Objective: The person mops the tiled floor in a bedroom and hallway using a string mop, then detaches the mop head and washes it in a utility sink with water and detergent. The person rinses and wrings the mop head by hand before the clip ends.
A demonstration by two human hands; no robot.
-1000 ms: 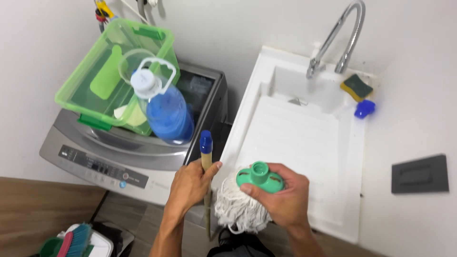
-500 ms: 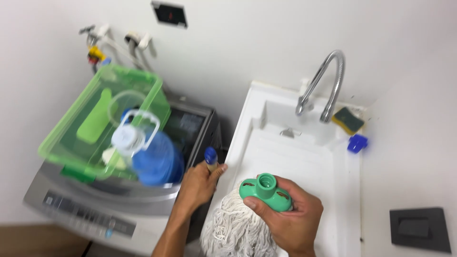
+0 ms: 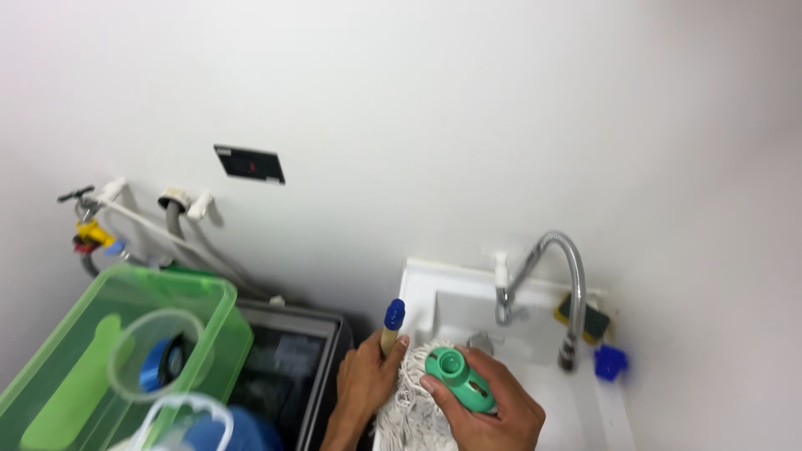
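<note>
From the head view, a small dark rectangular plate (image 3: 249, 164) sits flat on the white wall at the far left; what is on it cannot be read. Below it, at the left, white and grey hoses (image 3: 171, 224) hang from wall taps, one with a yellow and red tag-like fitting (image 3: 90, 235). A translucent green plastic bin (image 3: 125, 351) with smooth, glossy walls fills the near left corner, and inside it stand a clear round container (image 3: 154, 355) and a flat pale-green piece. In front of it, at the very near edge, shows the white handle and blue body of a large bottle (image 3: 209, 428). Right of the bin lies the dark glassy lid of a washing machine (image 3: 288, 367). The left hand (image 3: 368, 380) is wrapped shut around a pale wooden stick (image 3: 388, 338) that ends in a rounded blue cap, standing upright between machine and sink. The right hand (image 3: 489, 413), just beside it, grips with curled fingers and thumb a green plastic mop socket (image 3: 458, 380) with a round open collar; white stringy cotton strands (image 3: 409, 401) hang beneath it, near the centre bottom. Behind the hands is a white sink (image 3: 468, 305) with a curved shiny metal tap (image 3: 551, 288); a yellow and green sponge (image 3: 585, 317) and a small blue cap-like object (image 3: 610, 362) rest on its right rim.
</note>
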